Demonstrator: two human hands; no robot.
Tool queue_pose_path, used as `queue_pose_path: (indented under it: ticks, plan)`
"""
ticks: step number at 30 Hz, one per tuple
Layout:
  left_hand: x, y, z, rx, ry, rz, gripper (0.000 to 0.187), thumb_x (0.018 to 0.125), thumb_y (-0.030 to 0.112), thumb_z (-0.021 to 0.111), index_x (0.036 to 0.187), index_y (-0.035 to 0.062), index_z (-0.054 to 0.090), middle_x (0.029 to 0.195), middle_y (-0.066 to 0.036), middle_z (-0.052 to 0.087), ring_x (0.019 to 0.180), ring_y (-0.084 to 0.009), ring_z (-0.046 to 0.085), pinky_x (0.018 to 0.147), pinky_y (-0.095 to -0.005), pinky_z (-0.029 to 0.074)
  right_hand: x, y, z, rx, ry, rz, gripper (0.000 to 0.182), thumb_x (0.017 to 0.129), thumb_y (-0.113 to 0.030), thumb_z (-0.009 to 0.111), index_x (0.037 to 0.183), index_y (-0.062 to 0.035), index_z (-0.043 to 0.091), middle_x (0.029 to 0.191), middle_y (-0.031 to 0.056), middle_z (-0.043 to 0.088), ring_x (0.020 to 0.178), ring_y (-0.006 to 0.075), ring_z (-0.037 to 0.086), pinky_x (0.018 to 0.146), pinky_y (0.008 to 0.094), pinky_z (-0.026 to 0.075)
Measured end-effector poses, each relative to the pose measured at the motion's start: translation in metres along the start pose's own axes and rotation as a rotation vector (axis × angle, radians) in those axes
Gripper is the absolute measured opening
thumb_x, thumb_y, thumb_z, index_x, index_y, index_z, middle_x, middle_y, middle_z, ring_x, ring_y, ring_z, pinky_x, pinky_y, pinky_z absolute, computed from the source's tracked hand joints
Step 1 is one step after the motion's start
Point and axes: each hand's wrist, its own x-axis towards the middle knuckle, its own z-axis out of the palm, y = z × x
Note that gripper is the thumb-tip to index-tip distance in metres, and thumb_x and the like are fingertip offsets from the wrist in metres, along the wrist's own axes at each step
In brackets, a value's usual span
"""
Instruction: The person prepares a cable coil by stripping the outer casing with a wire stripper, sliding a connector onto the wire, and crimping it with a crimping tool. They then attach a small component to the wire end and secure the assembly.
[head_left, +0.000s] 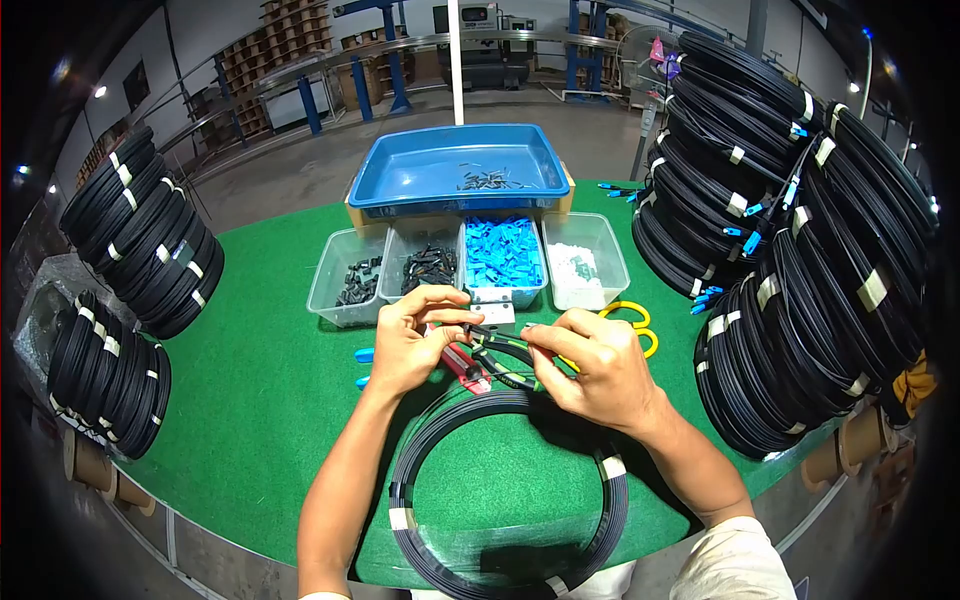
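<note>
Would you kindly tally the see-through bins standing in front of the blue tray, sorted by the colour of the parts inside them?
Black parts: 2 bins
Blue parts: 1 bin
White parts: 1 bin
Total: 4 bins

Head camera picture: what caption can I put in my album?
Two hands busy above a black cable coil at a green table.
</note>
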Motion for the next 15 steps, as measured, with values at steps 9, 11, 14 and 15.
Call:
queue_pose_path:
  ticks: [9, 11, 14, 15]
  plan:
    - [-0.0008, -0.0005, 0.0028, 0.039, -0.030, 0.039, 0.038, 0.077, -0.018, 0.053, 0.113, -0.0059, 0.060, 0.104, -0.015, 0.068, 0.099, -0.0263, 0.070, 0.077, -0.0318, 0.061, -0.0019, -0.0021, 0.0020, 0.002, -0.010, -0.011, 0.015, 0.080, -0.010, 0.071, 0.092, -0.0020, 0.069, 0.076, 0.0106, 0.061, 0.059, 0.0274, 0.063, 0.054, 0.0377, 0.051]
    - [-0.0010, 0.0014, 0.0034, 0.053, -0.039, 0.040, 0.038, 0.077, -0.018, 0.054, 0.112, -0.0061, 0.060, 0.104, -0.015, 0.068, 0.099, -0.0264, 0.071, 0.077, -0.0319, 0.062, -0.0028, -0.0018, 0.0032, 0.005, -0.015, -0.011, 0.015, 0.080, -0.011, 0.071, 0.092, -0.0019, 0.068, 0.076, 0.0105, 0.060, 0.058, 0.0273, 0.063, 0.053, 0.0377, 0.051]
    - [-0.0010, 0.0025, 0.0049, 0.062, -0.040, 0.045, 0.037, 0.077, -0.018, 0.055, 0.112, -0.0065, 0.061, 0.104, -0.015, 0.069, 0.098, -0.0265, 0.071, 0.076, -0.0319, 0.062, -0.0025, -0.0023, 0.0032, 0.001, -0.014, -0.007, 0.014, 0.080, -0.011, 0.071, 0.091, -0.0019, 0.068, 0.075, 0.0103, 0.060, 0.058, 0.0274, 0.062, 0.053, 0.0379, 0.051]
    - [-0.0008, 0.0026, 0.0054, 0.056, -0.030, 0.051, 0.037, 0.077, -0.018, 0.055, 0.112, -0.0066, 0.061, 0.104, -0.015, 0.068, 0.098, -0.0266, 0.071, 0.076, -0.0318, 0.062, -0.0027, -0.0024, 0.0030, 0.001, -0.014, -0.006, 0.014, 0.080, -0.011, 0.071, 0.091, -0.0019, 0.068, 0.075, 0.0103, 0.060, 0.058, 0.0274, 0.062, 0.053, 0.0379, 0.051]
